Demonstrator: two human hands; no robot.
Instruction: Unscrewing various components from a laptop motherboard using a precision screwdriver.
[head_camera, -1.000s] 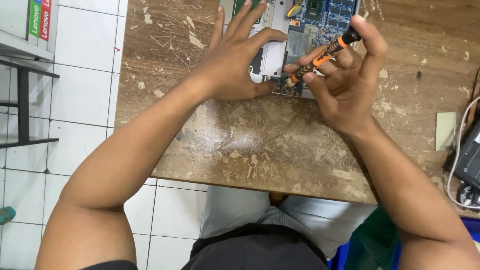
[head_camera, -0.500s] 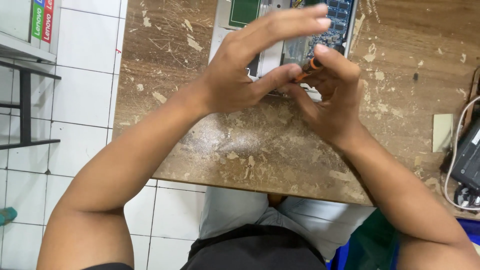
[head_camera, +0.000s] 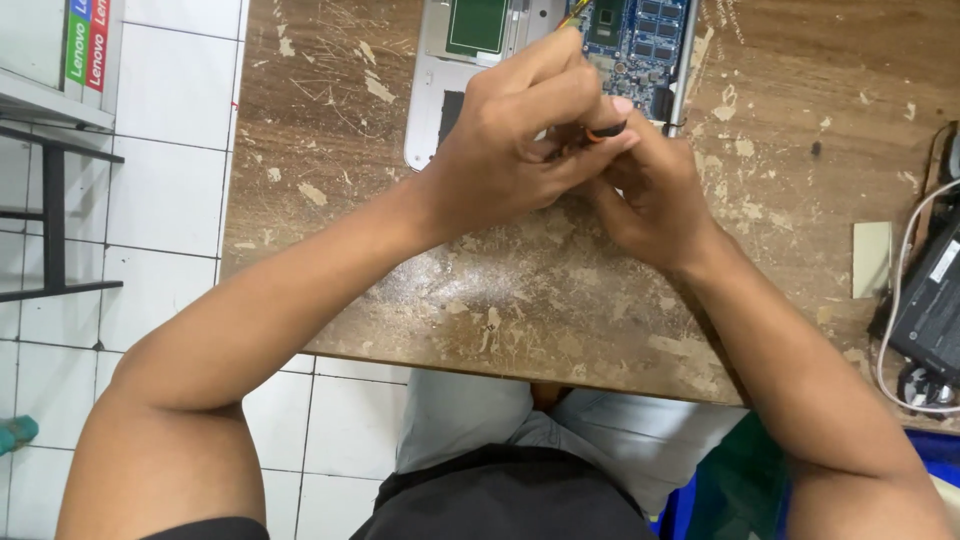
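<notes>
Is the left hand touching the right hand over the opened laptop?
Touching. The head view shows the left hand laid over the right hand, fingers meeting at the orange-and-black screwdriver, no gap.

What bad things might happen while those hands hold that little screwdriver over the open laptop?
The left hand and right hand pinch a small orange-and-black screwdriver right over the opened laptop. If it slips, its tip might scratch the bare blue circuit board. The left hand hides the work spot, so aiming looks harder. A loose screw could vanish on the chipped wooden table.
</notes>
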